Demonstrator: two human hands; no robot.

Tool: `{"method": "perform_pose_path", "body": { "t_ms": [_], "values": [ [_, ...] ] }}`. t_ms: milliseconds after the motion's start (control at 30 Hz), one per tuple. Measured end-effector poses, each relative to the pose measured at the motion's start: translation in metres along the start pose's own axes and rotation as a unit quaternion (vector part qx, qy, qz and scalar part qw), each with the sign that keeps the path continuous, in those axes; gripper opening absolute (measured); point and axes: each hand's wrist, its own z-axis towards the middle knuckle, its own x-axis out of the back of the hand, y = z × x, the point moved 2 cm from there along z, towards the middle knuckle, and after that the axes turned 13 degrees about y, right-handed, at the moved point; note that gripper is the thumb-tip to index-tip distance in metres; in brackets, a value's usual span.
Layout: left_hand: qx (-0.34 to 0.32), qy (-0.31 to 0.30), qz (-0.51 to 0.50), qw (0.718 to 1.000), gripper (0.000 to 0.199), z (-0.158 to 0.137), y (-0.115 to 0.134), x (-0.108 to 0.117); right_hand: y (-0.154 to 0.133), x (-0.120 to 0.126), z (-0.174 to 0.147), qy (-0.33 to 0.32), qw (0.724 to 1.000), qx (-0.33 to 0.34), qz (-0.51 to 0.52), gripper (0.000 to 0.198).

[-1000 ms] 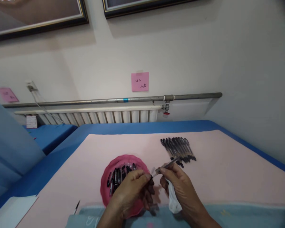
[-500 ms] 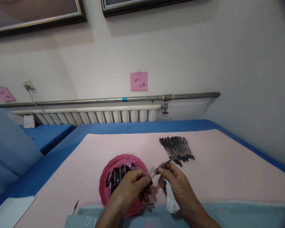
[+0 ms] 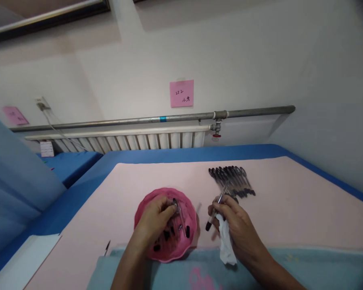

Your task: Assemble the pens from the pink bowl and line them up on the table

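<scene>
Row of pens (image 3: 231, 179) laid on pink cloth (image 3: 275, 201), seemingly done; loose pen parts (image 3: 181, 217) left in pink bowl (image 3: 192, 215). Single pen (image 3: 211, 220), seemingly unfinished, and white tissue (image 3: 226, 245) clasped by right hand (image 3: 234, 217) beside bowl; left hand (image 3: 155, 217) held over it, grip not discernible.

The left hand (image 3: 155, 217) and the right hand (image 3: 234, 217) are bare, as are both wrists (image 3: 141, 238) and the forearms (image 3: 131, 262), down to the lower edge of the view. Each forearm tapers toward the wrist. The fingernails are too small to make out. Below spreads a teal cloth (image 3: 169, 278) with a pink print (image 3: 201, 278); whether it is worn cannot be told.
</scene>
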Motion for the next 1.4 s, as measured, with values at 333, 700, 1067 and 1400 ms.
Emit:
{"method": "perform_pose_path", "body": {
  "t_ms": [333,700,1067,1400],
  "values": [
    [-0.076,-0.034,0.275,0.958,0.018,-0.006,0.001,-0.016,0.0,-0.002,0.001,-0.018,0.999,0.036,-0.015,0.013],
    [-0.079,-0.033,0.334,0.939,0.024,-0.008,-0.002,-0.036,0.001,-0.003,-0.004,-0.043,0.993,0.062,-0.087,0.014],
    [-0.104,-0.031,0.315,0.943,0.025,-0.007,-0.002,-0.029,0.003,-0.002,-0.003,-0.054,0.99,0.078,-0.104,0.015],
    [-0.075,-0.055,0.337,0.937,0.027,-0.013,0.002,-0.043,-0.001,-0.005,-0.007,-0.039,0.989,0.088,-0.109,0.014]
  ]
}}
